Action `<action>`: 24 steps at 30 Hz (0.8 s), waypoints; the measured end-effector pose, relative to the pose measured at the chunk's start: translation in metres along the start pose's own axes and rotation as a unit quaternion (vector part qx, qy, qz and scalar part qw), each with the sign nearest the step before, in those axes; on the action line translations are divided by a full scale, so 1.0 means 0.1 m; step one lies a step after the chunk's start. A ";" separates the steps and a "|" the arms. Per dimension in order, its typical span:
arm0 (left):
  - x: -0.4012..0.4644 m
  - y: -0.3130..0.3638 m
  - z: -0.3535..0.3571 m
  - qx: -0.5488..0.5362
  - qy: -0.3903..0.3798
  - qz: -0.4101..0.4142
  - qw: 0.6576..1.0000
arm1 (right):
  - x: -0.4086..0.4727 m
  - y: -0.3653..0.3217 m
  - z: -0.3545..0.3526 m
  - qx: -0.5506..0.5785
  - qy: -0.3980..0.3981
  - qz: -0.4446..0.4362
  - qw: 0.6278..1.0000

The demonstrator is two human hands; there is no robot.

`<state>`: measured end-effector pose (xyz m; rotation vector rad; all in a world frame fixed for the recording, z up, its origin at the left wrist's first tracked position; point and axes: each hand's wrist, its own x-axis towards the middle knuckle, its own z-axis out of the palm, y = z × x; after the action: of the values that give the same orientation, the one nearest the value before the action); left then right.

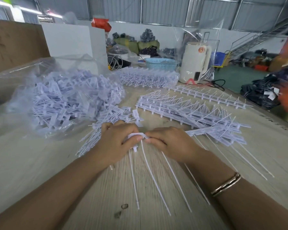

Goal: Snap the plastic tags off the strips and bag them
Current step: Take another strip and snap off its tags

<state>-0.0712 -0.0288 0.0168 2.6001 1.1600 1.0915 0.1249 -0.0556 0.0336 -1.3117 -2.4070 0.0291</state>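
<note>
At the centre of the frame the left hand (116, 138) and the right hand (170, 143) meet and pinch one strip of white plastic tags (137, 136); long thin tails hang down from it over the wooden desk (40, 163). At the left lies a clear bag (23, 90) full of loose tags (70, 98). Whole strips (189, 108) lie at the right. On the right wrist there is a bracelet (226, 184).

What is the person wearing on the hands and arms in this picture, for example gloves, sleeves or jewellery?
Both forearms are bare, with no sleeves in view, and neither the left hand nor the right hand wears a glove. The only item worn is a thin metallic bangle of gold and silver tone on the right wrist. No rings are visible.
</note>
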 end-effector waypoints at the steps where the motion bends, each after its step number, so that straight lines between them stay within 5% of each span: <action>1: 0.00 0.00 0.00 0.010 -0.002 0.012 1.000 | 0.00 0.01 0.00 0.023 -0.007 0.017 1.000; 6: 0.02 0.05 -0.01 -0.003 -0.003 0.005 1.000 | 0.02 0.02 0.08 0.182 0.001 0.041 0.982; 11: -0.05 0.03 -0.05 -0.105 -0.051 -0.022 0.993 | 0.03 0.04 0.05 0.409 0.092 0.132 0.898; 13: -0.05 0.04 -0.05 -0.086 -0.052 -0.032 0.994 | 0.00 0.11 0.04 0.366 0.088 0.131 0.917; 18: -0.02 -0.02 0.01 0.165 -0.059 -0.017 0.984 | -0.02 0.06 0.15 0.201 0.007 0.090 0.975; 24: -0.02 0.08 0.09 0.034 0.002 -0.067 0.997 | 0.03 -0.15 0.11 0.113 0.066 0.021 0.991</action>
<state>-0.0615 -0.0339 0.0123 2.5259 1.3729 1.0476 0.1077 -0.0592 0.0279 -1.2193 -2.1933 0.2132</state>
